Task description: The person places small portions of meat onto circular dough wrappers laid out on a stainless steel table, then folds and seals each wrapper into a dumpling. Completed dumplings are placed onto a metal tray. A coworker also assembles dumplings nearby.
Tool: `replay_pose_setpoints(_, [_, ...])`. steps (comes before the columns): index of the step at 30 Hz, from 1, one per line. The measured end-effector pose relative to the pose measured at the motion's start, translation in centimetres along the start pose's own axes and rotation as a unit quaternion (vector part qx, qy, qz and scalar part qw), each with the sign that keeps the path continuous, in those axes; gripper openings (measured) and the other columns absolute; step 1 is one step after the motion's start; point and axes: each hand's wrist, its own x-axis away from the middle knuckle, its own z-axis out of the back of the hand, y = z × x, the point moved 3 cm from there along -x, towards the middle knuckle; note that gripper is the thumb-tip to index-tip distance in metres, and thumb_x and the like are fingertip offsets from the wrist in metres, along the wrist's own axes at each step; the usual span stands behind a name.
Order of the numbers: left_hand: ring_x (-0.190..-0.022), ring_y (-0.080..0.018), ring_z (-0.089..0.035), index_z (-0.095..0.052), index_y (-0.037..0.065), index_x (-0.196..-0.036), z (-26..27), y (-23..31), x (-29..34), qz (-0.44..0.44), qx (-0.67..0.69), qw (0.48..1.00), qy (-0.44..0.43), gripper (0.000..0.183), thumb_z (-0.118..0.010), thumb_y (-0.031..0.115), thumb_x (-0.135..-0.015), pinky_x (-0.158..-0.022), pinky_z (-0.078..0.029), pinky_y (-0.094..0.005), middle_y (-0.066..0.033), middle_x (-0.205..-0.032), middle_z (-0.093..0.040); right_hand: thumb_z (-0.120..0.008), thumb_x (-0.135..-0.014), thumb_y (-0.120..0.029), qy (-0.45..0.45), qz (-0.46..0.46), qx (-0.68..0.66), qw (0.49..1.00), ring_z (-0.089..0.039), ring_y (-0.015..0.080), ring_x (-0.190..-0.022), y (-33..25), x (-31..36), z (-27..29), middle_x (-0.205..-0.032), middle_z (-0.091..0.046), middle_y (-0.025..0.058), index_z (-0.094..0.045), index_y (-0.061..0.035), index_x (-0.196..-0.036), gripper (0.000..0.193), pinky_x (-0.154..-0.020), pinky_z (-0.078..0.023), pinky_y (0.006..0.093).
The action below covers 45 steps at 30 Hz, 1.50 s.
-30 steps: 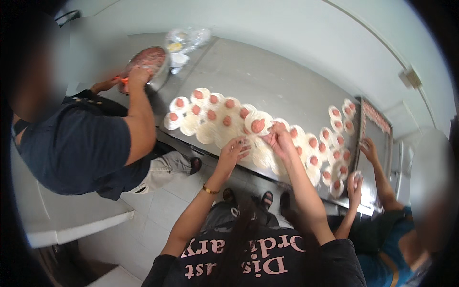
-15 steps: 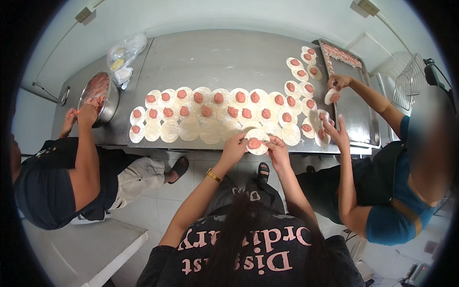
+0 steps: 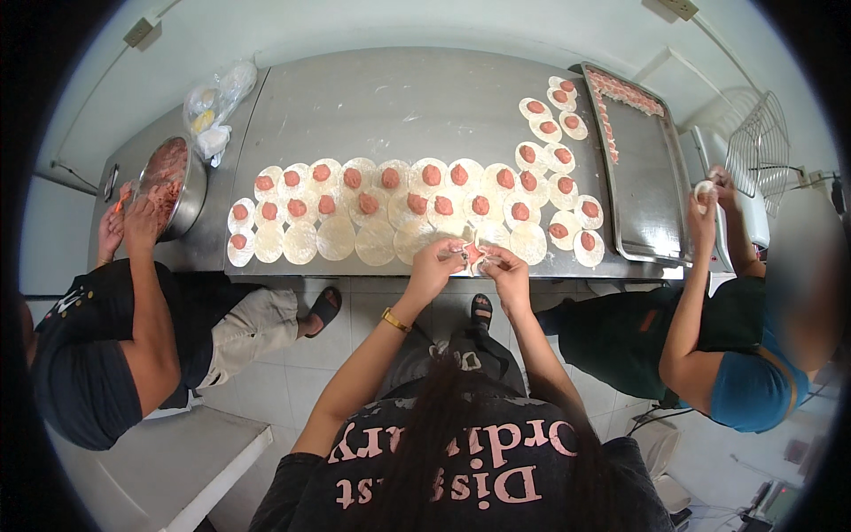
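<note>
Dumpling wrapper (image 3: 474, 254) at the table's (image 3: 372, 106) six-o'clock edge has round wrappers (image 3: 337, 240) crowding nine to two o'clock, a metal bowl (image 3: 196, 188) just past nine, a tray (image 3: 645, 173) at two. It lies between the left hand (image 3: 433, 269) and right hand (image 3: 506, 273), fingers pinching it.

You've got a grey metal counter (image 3: 355, 102), seam (image 3: 246, 133) running front to back near its left end. Pale wall (image 3: 390, 35) past the far edge; outlet (image 3: 139, 33) above the far left corner, second outlet (image 3: 681, 8) toward the far right. Light tiled floor (image 3: 301, 390) below your near edge; pale-topped table (image 3: 191, 457) off the near left corner.
</note>
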Motion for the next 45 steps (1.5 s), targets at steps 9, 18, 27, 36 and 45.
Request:
replay_pose_setpoints(9, [-0.089,-0.0104,-0.057,-0.052,0.0,-0.1,-0.8,0.1,0.1,0.036,0.082,0.996,-0.012,0.019,-0.06,0.001,-0.084,-0.074,-0.052,-0.0225,-0.0037,-0.096,-0.054,-0.061,-0.076,0.009,0.001,-0.018,-0.105,0.994,-0.058,0.0095,-0.078,-3.2,1.3,-0.1,-0.086,-0.064,0.0042,-0.062,0.0024,-0.095,0.021,-0.07,-0.047,0.0214])
replay_pose_setpoints(18, [-0.092,-0.0143,-0.058,-0.049,-0.001,-0.109,-2.4,0.6,0.3,0.018,0.121,0.992,-0.012,0.031,-0.061,-0.005,-0.08,-0.078,-0.052,-0.0257,-0.0082,-0.102,-0.053,-0.063,-0.07,0.011,0.024,0.011,0.045,0.999,-0.056,0.0082,-0.073,-2.6,0.3,2.9,-0.083,-0.062,0.0014,-0.064,0.0013,-0.099,0.03,-0.068,-0.046,0.0215])
replay_pose_setpoints(27, [-0.081,-0.0213,-0.065,-0.056,-0.004,-0.091,-4.1,-0.5,-1.3,-0.179,-0.218,0.959,-0.014,0.022,-0.068,-0.003,-0.073,-0.068,-0.052,-0.0294,-0.0119,-0.085,-0.065,-0.062,-0.067,0.014,0.001,0.046,0.138,0.989,-0.061,0.012,-0.084,-1.7,-0.6,3.7,-0.094,-0.064,0.0071,-0.061,0.0018,-0.105,0.04,-0.076,-0.05,0.0252])
replay_pose_setpoints(36, [-0.078,-0.0241,-0.068,-0.057,0.001,-0.091,-5.5,-0.4,-1.5,-0.1,-0.28,0.955,-0.019,0.025,-0.072,0.003,-0.071,-0.066,-0.051,-0.0314,-0.0127,-0.086,-0.066,-0.06,-0.063,0.012,-0.009,0.206,0.366,0.908,-0.062,0.0301,-0.078,-3.1,-1.4,3.9,-0.092,-0.063,0.0172,-0.063,-0.0003,-0.102,0.04,-0.07,-0.05,0.0341])
replay_pose_setpoints(45, [-0.072,-0.0343,-0.062,-0.057,0.0,-0.091,-5.0,-0.8,-2.7,-0.151,-0.35,0.916,-0.126,0.028,-0.073,0.008,-0.069,-0.062,-0.048,-0.0395,-0.0189,-0.076,-0.063,-0.058,-0.061,0.012,-0.011,0.171,0.368,0.914,-0.059,0.0349,-0.081,-2.7,-1.1,3.8,-0.091,-0.059,0.0171,-0.061,0.0016,-0.096,0.036,-0.07,-0.048,0.0373])
